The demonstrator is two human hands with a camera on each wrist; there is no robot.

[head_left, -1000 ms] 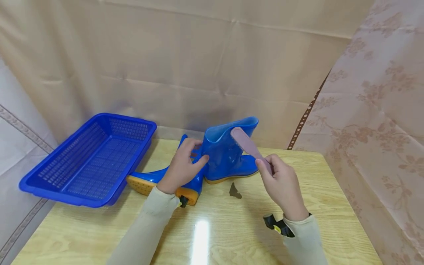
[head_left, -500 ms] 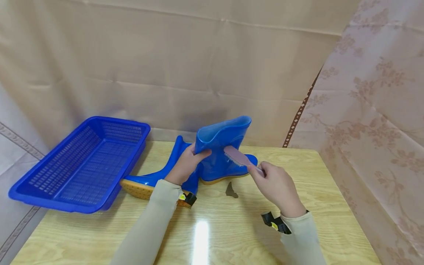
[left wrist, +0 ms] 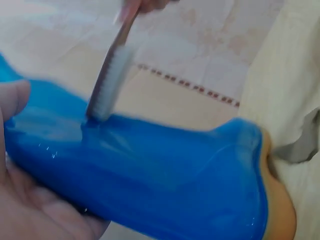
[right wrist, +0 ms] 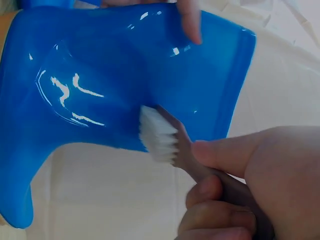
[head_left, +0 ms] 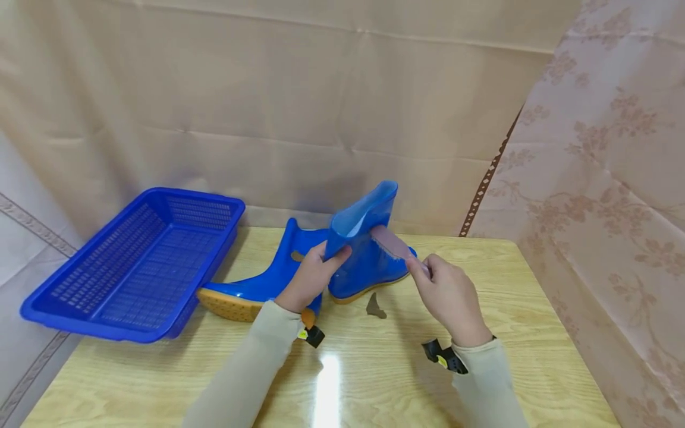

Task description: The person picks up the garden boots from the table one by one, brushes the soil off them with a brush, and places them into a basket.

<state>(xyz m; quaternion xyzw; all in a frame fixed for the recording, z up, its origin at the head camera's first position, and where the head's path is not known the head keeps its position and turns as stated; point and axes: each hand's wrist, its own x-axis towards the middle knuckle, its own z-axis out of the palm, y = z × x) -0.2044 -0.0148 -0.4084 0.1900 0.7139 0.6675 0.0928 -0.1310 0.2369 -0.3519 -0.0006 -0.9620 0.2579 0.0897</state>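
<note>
While the left hand [head_left: 307, 278] grips the standing boot [head_left: 354, 271] right of the basket [head_left: 160, 267], the right hand [head_left: 451, 296] curls round a brush [head_left: 393, 242] against it — scrubbing, it seems — next rub needs holding steady.

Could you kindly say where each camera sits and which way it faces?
Head: on the head, facing forward and down over table, basket and held boot; left hand, right hand and sleeves show.
Left wrist: worn there, facing across held boot to brush; left hand at left, right hand at top.
Right wrist: worn there, facing brush and held boot; right hand lower right, left hand at top.
Both wrist views share held boot and brush.
</note>
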